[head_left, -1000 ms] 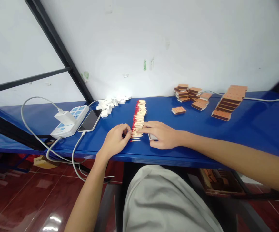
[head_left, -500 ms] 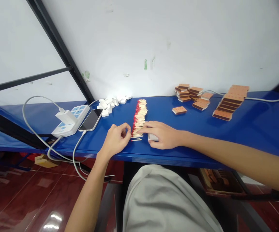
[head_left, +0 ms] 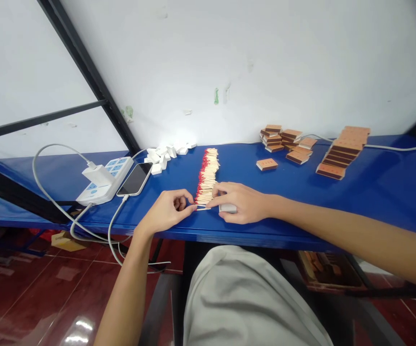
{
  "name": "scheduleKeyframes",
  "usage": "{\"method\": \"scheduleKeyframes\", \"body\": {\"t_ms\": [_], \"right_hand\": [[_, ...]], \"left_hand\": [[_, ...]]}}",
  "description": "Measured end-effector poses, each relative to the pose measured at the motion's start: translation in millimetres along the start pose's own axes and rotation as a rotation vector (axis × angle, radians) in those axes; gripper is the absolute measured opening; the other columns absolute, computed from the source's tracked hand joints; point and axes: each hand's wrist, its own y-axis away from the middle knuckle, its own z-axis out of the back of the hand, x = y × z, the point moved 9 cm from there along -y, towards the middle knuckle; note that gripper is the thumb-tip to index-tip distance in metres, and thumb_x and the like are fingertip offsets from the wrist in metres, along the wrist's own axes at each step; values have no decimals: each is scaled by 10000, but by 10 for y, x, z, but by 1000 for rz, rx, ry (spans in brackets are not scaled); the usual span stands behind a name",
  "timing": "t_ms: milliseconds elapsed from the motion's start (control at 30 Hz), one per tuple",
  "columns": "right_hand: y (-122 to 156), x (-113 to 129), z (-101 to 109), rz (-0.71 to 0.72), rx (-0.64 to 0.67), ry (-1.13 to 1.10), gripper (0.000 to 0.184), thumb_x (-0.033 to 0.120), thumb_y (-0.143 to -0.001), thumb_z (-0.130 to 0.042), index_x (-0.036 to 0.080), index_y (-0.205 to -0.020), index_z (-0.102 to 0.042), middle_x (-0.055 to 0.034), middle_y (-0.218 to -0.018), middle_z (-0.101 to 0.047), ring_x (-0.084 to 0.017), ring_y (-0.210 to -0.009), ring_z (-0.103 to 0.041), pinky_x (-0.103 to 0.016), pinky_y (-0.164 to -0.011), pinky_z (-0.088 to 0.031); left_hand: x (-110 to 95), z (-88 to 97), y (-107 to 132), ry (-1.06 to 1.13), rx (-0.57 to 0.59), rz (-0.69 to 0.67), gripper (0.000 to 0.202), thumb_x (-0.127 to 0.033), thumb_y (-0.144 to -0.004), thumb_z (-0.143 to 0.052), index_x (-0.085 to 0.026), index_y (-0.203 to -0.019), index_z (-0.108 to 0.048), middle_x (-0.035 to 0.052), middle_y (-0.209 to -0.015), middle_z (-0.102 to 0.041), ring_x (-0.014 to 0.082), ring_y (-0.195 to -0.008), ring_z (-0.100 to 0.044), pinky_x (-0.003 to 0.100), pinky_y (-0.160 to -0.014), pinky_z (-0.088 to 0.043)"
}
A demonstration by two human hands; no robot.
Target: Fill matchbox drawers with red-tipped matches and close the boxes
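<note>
"Red heads edged the left side of the matches (head_left: 208, 175); the row ran from between our hands back toward the wall (head_left: 251, 72). Which step were we on?"

"Evening up or gathering the near end, we judged; our left hand (head_left: 166, 209) had thumb and forefinger narrowed at the heads, though we could not tell whether they pinched a match; our right hand (head_left: 245, 202) cupped the tray (head_left: 228, 208) with its thumb along the near side, its forefinger out at the tails."

"What did the next move call for?"

"Light fingertips at both ends, by our reckoning, to hold the matches parallel; the tray wanted steadying just beside the tails."

"Did we have room?"

"Little toward ourselves; the bench's (head_left: 244, 163) front edge ran beneath our left wrist, and a stray match could have rolled off there. Rightward was easier; open blue lay between the row and the lone box (head_left: 266, 165), with the piled boxes (head_left: 343, 150) farther right."

"And leftward?"

"Tighter; the phone (head_left: 134, 180) lay beyond our left hand, the power strip (head_left: 97, 192) just beside it, the white trays (head_left: 163, 162) near its far end."
</note>
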Motion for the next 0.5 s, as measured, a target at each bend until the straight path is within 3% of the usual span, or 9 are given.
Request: {"method": "scheduleKeyframes", "body": {"t_ms": [200, 367, 500], "right_hand": [[-5, 19, -26, 27, 19, 16, 322, 236, -867, -587, 216, -1154, -732, -97, -1060, -605, -216, -906, -584, -376, -857, -462], [-9, 15, -37, 8, 38, 27, 349, 240, -869, -589, 196, -1197, -698, -107, -1096, -611, -230, -936, -583, -390, -873, -457], [-8, 16, -36, 12, 42, 35, 337, 242, -867, -594, 196, -1181, -707, -101, -1067, -611, -223, -907, -580, -382, -855, -458]], "left_hand": [[67, -41, -35, 74, 22, 10, 265, -435, -870, -678, -172, -867, -640, -55, -637, -437, 98, -586, -385, 225, -547, -316], [87, 75, -32, 160, -38, -22, 308, -466, -956, -564, -170, -902, -630, -26, -734, -524, 112, -652, -443, 233, -605, -358], [25, 53, -25, 144, 5, -94, 266, -434, -980, -541, -191, -1015, -646, -10, -829, -597, 131, -742, -505, 238, -678, -397]]}}
